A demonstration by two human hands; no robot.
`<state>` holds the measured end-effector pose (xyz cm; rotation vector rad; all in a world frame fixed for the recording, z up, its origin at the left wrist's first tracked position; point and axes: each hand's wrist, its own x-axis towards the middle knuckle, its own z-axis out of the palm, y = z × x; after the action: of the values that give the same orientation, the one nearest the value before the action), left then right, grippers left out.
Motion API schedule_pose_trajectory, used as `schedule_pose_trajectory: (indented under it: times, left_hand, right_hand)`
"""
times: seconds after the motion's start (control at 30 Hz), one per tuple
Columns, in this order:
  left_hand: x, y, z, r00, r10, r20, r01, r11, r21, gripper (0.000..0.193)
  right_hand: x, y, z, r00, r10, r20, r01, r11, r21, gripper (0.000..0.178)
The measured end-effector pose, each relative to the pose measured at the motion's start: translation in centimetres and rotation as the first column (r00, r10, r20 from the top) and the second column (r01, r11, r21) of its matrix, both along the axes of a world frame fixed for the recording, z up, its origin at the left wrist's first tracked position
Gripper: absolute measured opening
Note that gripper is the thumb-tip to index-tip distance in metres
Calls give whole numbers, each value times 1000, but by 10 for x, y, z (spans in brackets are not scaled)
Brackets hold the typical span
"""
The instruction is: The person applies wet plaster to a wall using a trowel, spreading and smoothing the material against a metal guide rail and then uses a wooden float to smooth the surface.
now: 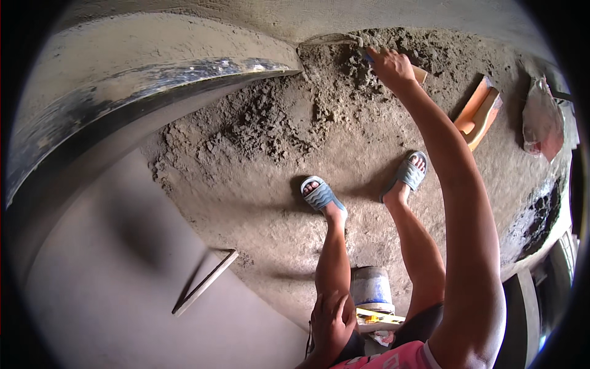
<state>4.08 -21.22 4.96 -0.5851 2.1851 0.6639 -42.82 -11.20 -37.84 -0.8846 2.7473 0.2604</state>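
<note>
- The step in hand seems to be working the grey mortar (264, 117) with a trowel (329, 39).
- The trowel lies at the foot of the wall (393, 15).
- The right hand (392, 66) curls its fingers around the handle.
- The left hand (332, 315) rests, fingers loosely extended, on the left leg (335, 258).
- The next move, I judge, calls for a firm grip.

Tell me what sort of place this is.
Likely a building site: clumps of what looks like mortar cover part of the rough ground, where an orange float and a stained bucket also sit.
</note>
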Motion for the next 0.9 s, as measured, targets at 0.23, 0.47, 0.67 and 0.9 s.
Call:
schedule_pose_trajectory:
  times: [0.23, 0.47, 0.67, 0.9]
  left_hand:
    - [14, 3, -2, 997, -7, -71, 4, 999, -33, 51]
    - [24, 5, -1, 994, -11, -107, 6, 999, -48, 47]
    - [26, 6, -5, 993, -26, -115, 16, 996, -89, 42]
    - [53, 6, -27, 992, 116, -57, -120, 990, -74, 43]
  right_hand:
    - [2, 0, 49, 984, -55, 170, 92, 972, -217, 36]
    - [-4, 20, 172, 990, -42, 135, 104, 864, -493, 40]
    - [-3, 23, 258, 994, -32, 103, 83, 832, -548, 38]
    - [0, 20, 445, 978, -14, 208, 132, 815, -565, 39]
